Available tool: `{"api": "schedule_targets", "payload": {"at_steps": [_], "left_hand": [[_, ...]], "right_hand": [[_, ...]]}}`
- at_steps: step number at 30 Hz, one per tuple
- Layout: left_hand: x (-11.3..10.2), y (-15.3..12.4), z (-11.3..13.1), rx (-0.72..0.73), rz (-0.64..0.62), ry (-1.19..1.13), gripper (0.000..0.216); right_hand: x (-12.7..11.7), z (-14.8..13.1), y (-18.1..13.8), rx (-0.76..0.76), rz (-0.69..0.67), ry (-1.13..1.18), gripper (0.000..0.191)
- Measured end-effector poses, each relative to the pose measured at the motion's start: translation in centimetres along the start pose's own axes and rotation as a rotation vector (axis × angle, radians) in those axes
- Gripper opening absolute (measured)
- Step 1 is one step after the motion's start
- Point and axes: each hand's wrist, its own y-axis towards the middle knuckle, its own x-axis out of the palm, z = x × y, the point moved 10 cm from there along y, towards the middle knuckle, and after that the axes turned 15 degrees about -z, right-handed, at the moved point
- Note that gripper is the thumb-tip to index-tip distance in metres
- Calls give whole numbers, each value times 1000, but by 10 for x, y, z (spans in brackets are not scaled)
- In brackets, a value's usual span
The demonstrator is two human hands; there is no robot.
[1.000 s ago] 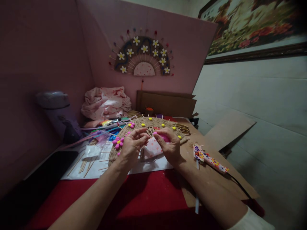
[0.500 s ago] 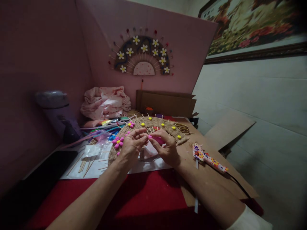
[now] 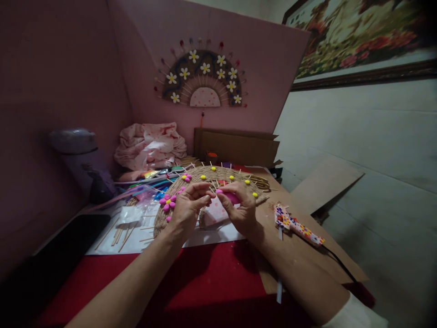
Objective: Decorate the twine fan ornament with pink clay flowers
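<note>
My right hand [image 3: 239,207] is closed around a lump of pink modelling clay [image 3: 232,197]; a rounded bit of it sticks out between thumb and forefinger. Just left of it, my left hand [image 3: 191,202] has its thumb and fingertips drawn together, and whatever may be between them is too small to tell. Behind both hands lies a half-ring panel wound with brown cord [image 3: 223,173]. It carries a pink flower with a yellow centre [image 3: 167,202], several loose pink petals, and yellow dots [image 3: 231,178]. Thin sticks poke out along its edges. Below it is a pink-spotted half disc [image 3: 215,213].
A glue gun in flowered cloth [image 3: 297,225] lies on the brown board [image 3: 317,259] at right. To the left are loose sticks [image 3: 119,237], a plastic bag [image 3: 131,215], a black flat object [image 3: 78,232] and a purple bottle [image 3: 83,164]. A finished fan [image 3: 205,59] hangs behind.
My hands have drawn slightly apart. The pink bit that was between both hands' fingertips is now at my right fingertips, and more of the spotted half disc shows.
</note>
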Motion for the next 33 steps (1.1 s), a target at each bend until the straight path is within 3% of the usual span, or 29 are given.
{"api": "schedule_targets", "payload": {"at_steps": [3, 7, 12, 18, 28, 33], "left_hand": [[-1, 0, 1, 2, 15, -13, 32], [0, 0, -1, -16, 4, -17, 32], [-1, -1, -2, -9, 16, -46, 32], [-1, -2, -8, -83, 38, -93, 26], [21, -1, -13, -128, -194, -41, 37], [38, -3, -9, -93, -321, -35, 50]], "right_hand": [[7, 1, 2, 9, -78, 19, 6], [-8, 2, -3, 23, 76, -26, 6], [8, 1, 1, 4, -79, -26, 6], [-9, -1, -2, 1, 81, -59, 5], [-6, -5, -4, -40, 42, -10, 9], [-13, -10, -7, -77, 103, 10, 11]]}}
